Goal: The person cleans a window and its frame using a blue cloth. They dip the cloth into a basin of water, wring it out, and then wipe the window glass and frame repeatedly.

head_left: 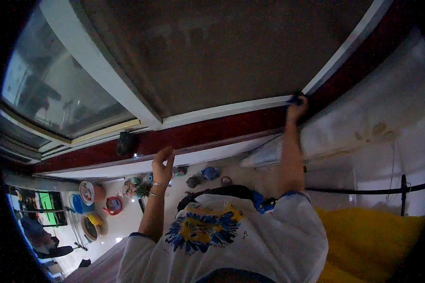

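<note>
My right hand reaches up to the lower right corner of a white window frame. Its fingers are closed on a small dark blue cloth, pressed against the frame there. Inside the frame is a dark brownish panel, glass or screen, I cannot tell which. My left hand, with bracelets at the wrist, is at the front edge of the dark red sill. Its fingers are loosely bent with the thumb apart, and nothing shows in them. A dark, roughly box-shaped object stands on the sill left of that hand.
A glass pane fills the left window section. On the floor below are potted plants, a blue basin, a red basin and other tubs. To the right are a black rail and yellow fabric.
</note>
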### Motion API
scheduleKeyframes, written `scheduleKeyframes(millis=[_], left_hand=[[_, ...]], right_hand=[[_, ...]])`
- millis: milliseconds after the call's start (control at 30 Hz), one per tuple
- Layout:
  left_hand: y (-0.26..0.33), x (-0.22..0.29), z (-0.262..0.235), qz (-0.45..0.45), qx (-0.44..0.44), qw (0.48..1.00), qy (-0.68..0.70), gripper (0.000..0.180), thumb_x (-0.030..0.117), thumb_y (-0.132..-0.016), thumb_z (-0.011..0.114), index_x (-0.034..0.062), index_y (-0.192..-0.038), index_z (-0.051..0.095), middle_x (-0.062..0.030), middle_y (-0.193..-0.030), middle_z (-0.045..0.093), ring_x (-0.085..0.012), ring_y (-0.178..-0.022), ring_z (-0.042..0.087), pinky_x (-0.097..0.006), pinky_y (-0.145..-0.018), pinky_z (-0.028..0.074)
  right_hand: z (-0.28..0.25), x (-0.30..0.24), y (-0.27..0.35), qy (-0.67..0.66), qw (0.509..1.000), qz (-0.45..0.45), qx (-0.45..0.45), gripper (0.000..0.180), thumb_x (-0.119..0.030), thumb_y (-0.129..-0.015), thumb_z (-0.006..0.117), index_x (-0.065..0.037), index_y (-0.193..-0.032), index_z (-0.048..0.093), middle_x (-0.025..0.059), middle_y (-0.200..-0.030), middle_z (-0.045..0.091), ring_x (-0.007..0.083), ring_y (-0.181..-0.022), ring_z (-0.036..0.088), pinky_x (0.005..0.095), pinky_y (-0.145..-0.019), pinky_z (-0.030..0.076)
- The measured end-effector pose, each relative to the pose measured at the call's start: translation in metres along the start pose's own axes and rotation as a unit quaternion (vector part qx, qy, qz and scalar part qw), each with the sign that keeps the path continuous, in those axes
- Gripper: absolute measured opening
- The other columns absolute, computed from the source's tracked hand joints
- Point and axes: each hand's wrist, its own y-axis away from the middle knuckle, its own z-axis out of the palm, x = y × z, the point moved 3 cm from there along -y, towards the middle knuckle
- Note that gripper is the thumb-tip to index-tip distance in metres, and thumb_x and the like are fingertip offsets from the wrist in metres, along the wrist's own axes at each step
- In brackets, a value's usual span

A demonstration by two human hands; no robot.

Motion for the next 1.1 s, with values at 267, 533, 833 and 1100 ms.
scheduleKeyframes(millis=[267,533,833,1100], left_hand=[[0.007,-0.007,0.023,-0.031,0.005,0.999,0.04,0.023,0.004,-0.085,0.06,0.002,-0.107,0.062,-0.0127,-0.098,0.067,-0.019,-0.087,0.065,-0.03,-0.077,0.051],[-0.007,0.018,0.024,0.025,-0.001,1.0,0.015,0.022,0.005,-0.085,0.061,0.0025,-0.107,0.063,-0.0101,-0.099,0.067,-0.0196,-0.086,0.065,-0.03,-0.077,0.051],[0.008,0.005,0.005,-0.034,0.018,0.999,0.007,0.023,0.005,-0.084,0.062,0.0009,-0.107,0.063,-0.0112,-0.099,0.066,-0.0181,-0.089,0.064,-0.03,-0.079,0.05],[-0.007,0.004,0.006,0.018,-0.003,1.0,0.013,0.022,0.006,-0.084,0.063,0.0016,-0.105,0.063,-0.012,-0.1,0.066,-0.0203,-0.09,0.065,-0.031,-0.077,0.051]], right_hand=[[0.019,-0.085,0.103,-0.03,0.984,-0.08,-0.156,0.026,0.009,-0.061,0.056,-0.004,-0.084,0.055,0.0157,-0.091,0.055,0.0354,-0.094,0.052,0.0404,-0.084,0.04],[0.008,0.082,-0.042,0.045,0.996,0.04,0.06,0.025,0.008,-0.068,0.057,0.001,-0.091,0.053,0.0155,-0.095,0.057,0.0305,-0.089,0.054,0.0402,-0.084,0.044],[0.027,-0.048,0.087,0.093,0.992,-0.01,-0.082,0.026,0.005,-0.067,0.061,0.0,-0.091,0.054,0.016,-0.092,0.058,0.0309,-0.094,0.055,0.0388,-0.084,0.042],[-0.013,-0.012,-0.008,0.021,0.997,0.065,0.021,0.025,0.002,-0.072,0.061,0.001,-0.096,0.057,0.0193,-0.1,0.057,0.0345,-0.099,0.054,0.0427,-0.092,0.041]])
